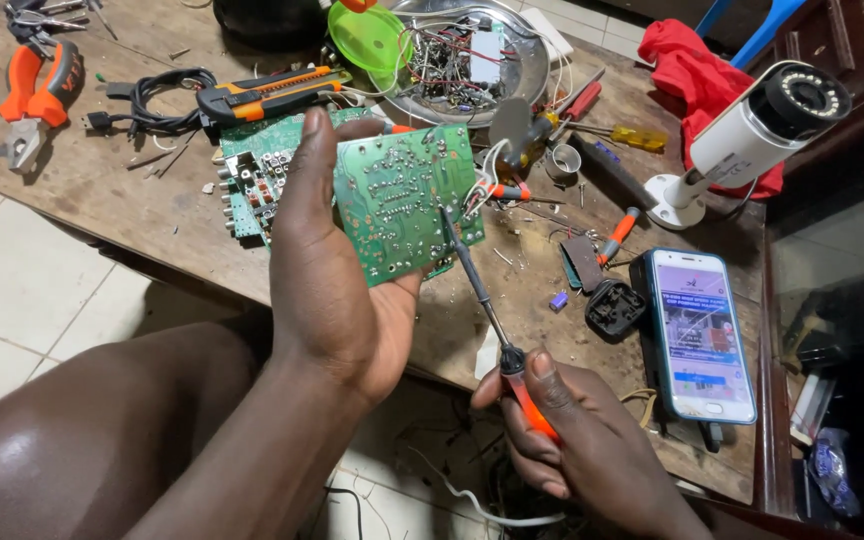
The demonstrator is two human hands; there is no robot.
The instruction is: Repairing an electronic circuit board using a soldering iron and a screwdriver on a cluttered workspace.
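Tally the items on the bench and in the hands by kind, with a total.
Circuit boards: 2, one in the left hand at, one behind
Soldering irons: 1, in the right hand
Pliers: 1
Utility knives: 1
Screwdrivers: 3
Phones: 1
Security cameras: 1
Metal bowls: 1
Total: 11

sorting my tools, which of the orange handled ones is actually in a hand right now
The soldering iron, gripped by the right hand, tip on the green circuit board. The orange pliers and utility knife lie untouched on the table.

Worn wooden worktable [132,200], pale tiled floor [12,290] at left, dark wood cabinet w/ glass [832,250] at right.
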